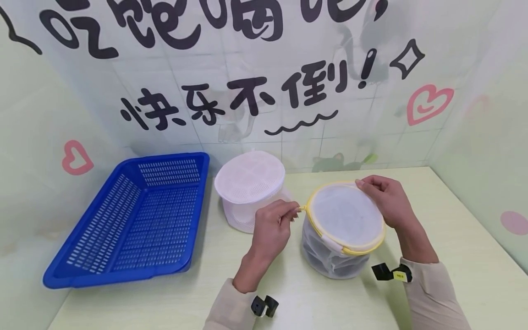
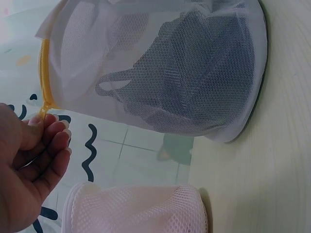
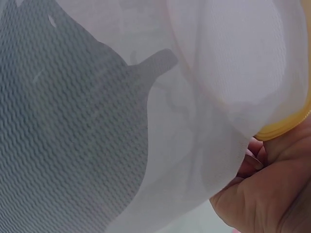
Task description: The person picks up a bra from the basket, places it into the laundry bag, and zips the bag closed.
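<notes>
A round white mesh laundry bag [image 1: 346, 215] with a yellow zipper around its top stands upright on the table. Dark fabric [image 2: 194, 68] with a strap-like loop shows through its mesh side. My left hand [image 1: 274, 224] pinches the yellow zipper pull [image 2: 43, 109] at the bag's left side between thumb and fingers. At the far right of the rim, my right hand [image 1: 383, 199] grips the bag's edge; in the right wrist view its fingers are partly hidden behind the mesh. The zipper appears closed along the visible rim.
Just behind my left hand stands a second, pinkish-white mesh bag [image 1: 251, 178]. A blue plastic basket [image 1: 198, 220] with slotted walls sits at the left of the pale table [image 1: 437, 220]. A printed backdrop [image 1: 305, 151] closes off the table's back.
</notes>
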A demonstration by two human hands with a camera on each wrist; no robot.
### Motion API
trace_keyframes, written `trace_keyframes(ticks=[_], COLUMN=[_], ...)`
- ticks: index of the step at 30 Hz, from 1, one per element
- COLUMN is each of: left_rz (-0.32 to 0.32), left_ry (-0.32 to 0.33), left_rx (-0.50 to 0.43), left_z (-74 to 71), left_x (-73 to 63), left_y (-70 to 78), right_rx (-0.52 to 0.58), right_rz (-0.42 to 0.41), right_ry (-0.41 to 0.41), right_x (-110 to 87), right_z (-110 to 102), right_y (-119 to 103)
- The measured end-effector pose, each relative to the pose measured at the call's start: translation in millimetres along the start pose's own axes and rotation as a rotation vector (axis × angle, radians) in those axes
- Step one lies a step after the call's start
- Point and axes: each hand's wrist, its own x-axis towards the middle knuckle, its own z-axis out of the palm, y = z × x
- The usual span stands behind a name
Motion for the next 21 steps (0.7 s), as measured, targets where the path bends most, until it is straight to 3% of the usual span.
trace_keyframes(ticks=[21], left_rz=[0.011], left_ry=[-0.004], left_rx=[-0.024], left_z=[0.7], left_x=[-1.0], left_y=[1.8], right_rx=[0.057], right_rz=[0.053], right_ry=[0.058], right_x=[2.7], right_z=[1.8], right_y=[2.8])
